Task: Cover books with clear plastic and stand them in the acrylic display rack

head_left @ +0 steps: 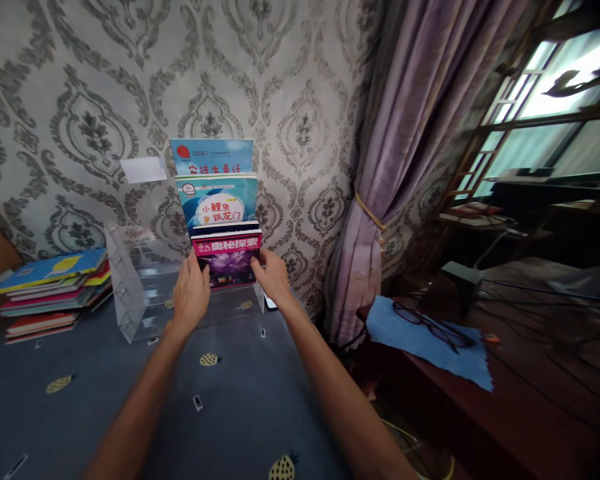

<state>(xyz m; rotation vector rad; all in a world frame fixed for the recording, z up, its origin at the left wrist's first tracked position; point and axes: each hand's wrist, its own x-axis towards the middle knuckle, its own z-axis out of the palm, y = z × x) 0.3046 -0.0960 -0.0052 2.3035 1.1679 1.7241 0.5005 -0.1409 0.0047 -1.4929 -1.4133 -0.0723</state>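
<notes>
Both my hands grip a book with a magenta and purple cover by its sides. My left hand is closed on the left edge, thumb in front. On the opposite edge, my right hand pinches the cover with its thumb. The book is upright at the front of a clear acrylic tiered stand; whether it rests on the stand I cannot tell. Behind it rise a teal book and, farther back and higher, a light blue book. At least one more book edge shows just behind the magenta one.
A stack of books lies left of the stand on the dark blue patterned tablecloth. A white label tops the stand's back. At right, glasses lie on a blue cloth, beside a tied purple curtain and cables.
</notes>
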